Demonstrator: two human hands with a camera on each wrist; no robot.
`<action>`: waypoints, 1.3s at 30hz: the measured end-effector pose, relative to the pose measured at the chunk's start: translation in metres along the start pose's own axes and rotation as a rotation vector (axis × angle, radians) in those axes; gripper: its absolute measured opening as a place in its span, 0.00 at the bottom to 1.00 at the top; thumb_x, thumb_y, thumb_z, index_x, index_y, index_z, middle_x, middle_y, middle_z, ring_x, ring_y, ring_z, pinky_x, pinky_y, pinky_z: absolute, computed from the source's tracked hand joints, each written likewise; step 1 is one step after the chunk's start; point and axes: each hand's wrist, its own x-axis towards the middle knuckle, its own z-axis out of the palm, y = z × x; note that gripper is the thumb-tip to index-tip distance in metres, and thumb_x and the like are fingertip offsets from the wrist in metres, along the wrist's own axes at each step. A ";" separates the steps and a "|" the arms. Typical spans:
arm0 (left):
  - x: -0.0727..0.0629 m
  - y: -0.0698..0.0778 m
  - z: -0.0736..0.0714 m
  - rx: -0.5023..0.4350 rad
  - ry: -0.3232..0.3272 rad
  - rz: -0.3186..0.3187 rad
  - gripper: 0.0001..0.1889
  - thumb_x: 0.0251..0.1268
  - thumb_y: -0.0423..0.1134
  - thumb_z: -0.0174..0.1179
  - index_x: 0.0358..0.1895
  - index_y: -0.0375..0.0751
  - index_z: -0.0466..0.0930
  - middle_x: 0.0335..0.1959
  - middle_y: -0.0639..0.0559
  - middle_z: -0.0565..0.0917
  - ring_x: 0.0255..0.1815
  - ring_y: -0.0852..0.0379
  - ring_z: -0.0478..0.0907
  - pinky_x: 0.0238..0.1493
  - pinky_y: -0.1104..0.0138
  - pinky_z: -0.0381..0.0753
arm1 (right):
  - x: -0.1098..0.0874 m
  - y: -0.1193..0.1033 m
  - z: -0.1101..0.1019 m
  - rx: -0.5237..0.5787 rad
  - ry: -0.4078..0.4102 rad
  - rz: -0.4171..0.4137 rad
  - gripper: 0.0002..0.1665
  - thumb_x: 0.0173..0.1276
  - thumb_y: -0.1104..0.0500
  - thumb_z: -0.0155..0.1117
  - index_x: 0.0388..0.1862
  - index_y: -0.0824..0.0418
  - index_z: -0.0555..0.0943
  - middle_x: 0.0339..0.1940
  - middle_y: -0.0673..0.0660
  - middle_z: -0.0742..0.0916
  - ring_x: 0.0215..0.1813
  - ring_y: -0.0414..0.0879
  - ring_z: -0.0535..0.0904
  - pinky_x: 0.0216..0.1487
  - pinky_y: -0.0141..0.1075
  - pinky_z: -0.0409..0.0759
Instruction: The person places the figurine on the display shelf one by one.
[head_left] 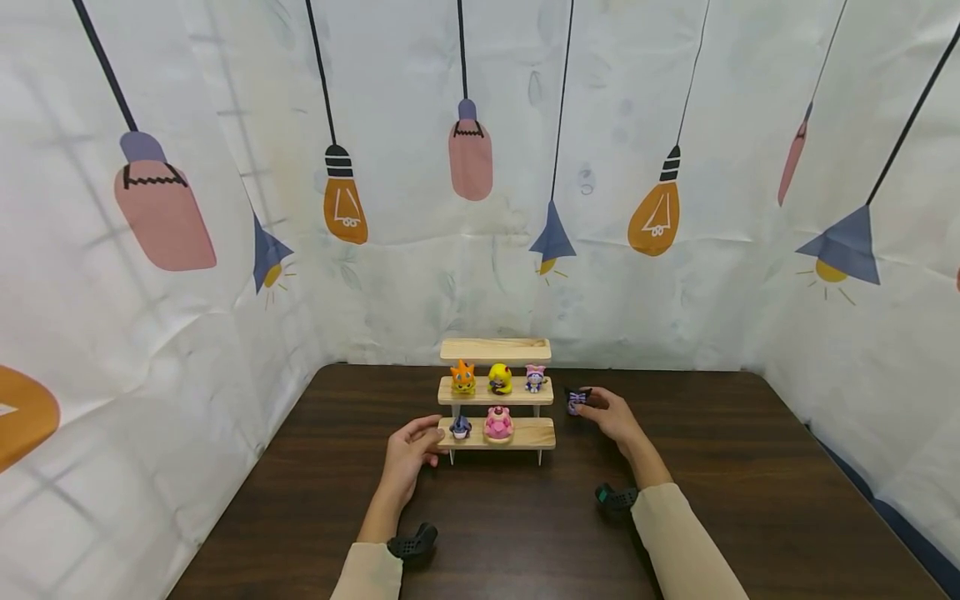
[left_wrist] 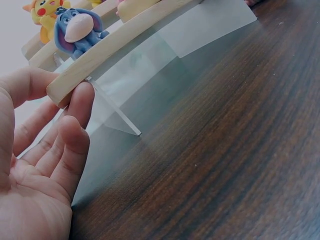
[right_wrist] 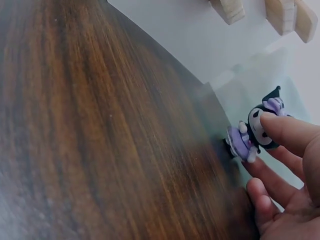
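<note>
My left hand (head_left: 407, 451) pinches the left end of the lowest wooden shelf (left_wrist: 112, 52) of a small tiered display stand. Between the thumb and fingers of my right hand (head_left: 611, 414) is a black and purple figurine (right_wrist: 245, 135) with a white face, just right of the stand. On the lowest shelf sit a blue donkey figurine (head_left: 461, 427) and a pink figurine (head_left: 498, 425). The middle shelf (head_left: 480, 398) bears an orange-hooded figurine (head_left: 462, 379), a yellow-haired figurine (head_left: 500, 379) and a pink and purple figurine (head_left: 534, 378).
The stand's top shelf (head_left: 495, 350) bears no figurine. Clear legs (left_wrist: 117, 110) hold the stand up on the dark wooden table (head_left: 510, 533). Behind the table hangs a pale cloth (head_left: 412, 292) printed with lamps, which also runs along both sides.
</note>
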 end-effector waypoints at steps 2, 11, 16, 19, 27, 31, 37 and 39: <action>0.000 0.000 0.000 0.005 -0.001 -0.001 0.18 0.69 0.31 0.63 0.60 0.29 0.80 0.36 0.53 0.88 0.26 0.57 0.85 0.22 0.71 0.76 | 0.001 0.000 0.001 0.003 0.004 0.010 0.28 0.74 0.52 0.65 0.70 0.60 0.75 0.71 0.69 0.76 0.73 0.66 0.71 0.69 0.59 0.72; -0.001 0.000 0.000 0.009 0.003 0.008 0.18 0.69 0.31 0.64 0.60 0.30 0.80 0.35 0.52 0.88 0.26 0.57 0.85 0.22 0.71 0.76 | 0.001 0.000 0.002 0.017 0.015 0.010 0.26 0.74 0.55 0.65 0.67 0.62 0.77 0.68 0.68 0.79 0.71 0.65 0.72 0.68 0.59 0.73; 0.000 -0.001 -0.001 0.007 0.008 0.003 0.18 0.68 0.31 0.63 0.59 0.31 0.81 0.34 0.53 0.88 0.26 0.57 0.85 0.22 0.71 0.76 | -0.001 -0.001 0.003 0.021 0.022 0.020 0.25 0.73 0.55 0.66 0.65 0.63 0.78 0.67 0.68 0.80 0.71 0.65 0.73 0.67 0.59 0.73; 0.000 -0.001 -0.001 0.007 0.006 0.006 0.18 0.68 0.30 0.63 0.59 0.30 0.81 0.34 0.53 0.88 0.26 0.57 0.85 0.22 0.71 0.76 | -0.001 -0.001 0.003 0.013 0.029 0.017 0.24 0.73 0.55 0.67 0.64 0.63 0.78 0.67 0.68 0.80 0.71 0.65 0.73 0.67 0.58 0.73; -0.001 -0.001 -0.001 0.009 0.001 0.009 0.18 0.68 0.31 0.64 0.59 0.30 0.80 0.34 0.54 0.88 0.26 0.58 0.85 0.22 0.71 0.76 | -0.002 0.001 0.003 0.027 0.025 0.020 0.24 0.74 0.54 0.66 0.65 0.61 0.78 0.67 0.68 0.80 0.70 0.64 0.73 0.69 0.58 0.72; -0.002 -0.001 -0.001 0.010 -0.006 0.011 0.19 0.68 0.31 0.64 0.60 0.30 0.80 0.34 0.54 0.88 0.26 0.58 0.85 0.22 0.71 0.76 | -0.005 0.003 0.001 0.042 0.010 0.005 0.26 0.74 0.53 0.66 0.67 0.60 0.77 0.68 0.67 0.79 0.72 0.64 0.72 0.71 0.59 0.70; -0.002 -0.001 -0.001 0.007 -0.008 0.014 0.19 0.68 0.30 0.63 0.60 0.30 0.80 0.34 0.54 0.88 0.27 0.57 0.86 0.22 0.71 0.77 | -0.011 0.006 -0.003 0.070 -0.029 0.007 0.28 0.75 0.49 0.65 0.69 0.58 0.75 0.70 0.67 0.77 0.73 0.64 0.70 0.73 0.62 0.66; -0.002 -0.001 -0.001 0.008 -0.009 0.016 0.19 0.68 0.30 0.63 0.60 0.30 0.80 0.35 0.54 0.88 0.27 0.57 0.86 0.22 0.71 0.77 | -0.013 0.006 -0.005 0.083 -0.038 0.014 0.28 0.75 0.48 0.65 0.69 0.57 0.75 0.70 0.66 0.77 0.73 0.63 0.69 0.73 0.63 0.65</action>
